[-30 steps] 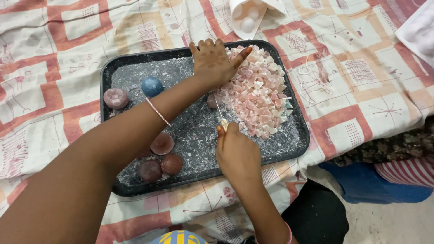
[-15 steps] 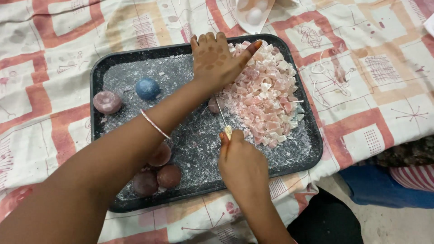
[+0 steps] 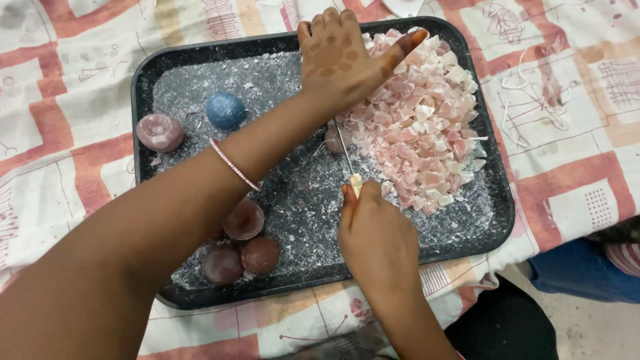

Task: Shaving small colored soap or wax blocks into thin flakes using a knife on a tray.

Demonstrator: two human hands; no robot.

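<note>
Right hand [image 3: 377,233] clenched round knife [image 3: 347,157], blade's long axis pointing away, left hand [image 3: 340,57] flat on pink chunks [image 3: 427,127], black tray [image 3: 493,227]

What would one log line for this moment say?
left hand: on pink chunk pile | right hand: holds knife | black tray

The tray's [image 3: 320,283] right half is filled by a heap of pink chunks [image 3: 423,130], reaching from the far edge nearly to the near right corner. The left forearm [image 3: 220,183] crosses from the near left corner to the far edge, blocking the middle. Three dark round pieces [image 3: 243,243] crowd the near left edge; a blue ball [image 3: 225,110] and a pink ball [image 3: 160,132] stand by the far left corner. Bare tray [image 3: 300,200] lies between the forearm and the heap, narrowed by the knife [image 3: 347,157].
</note>
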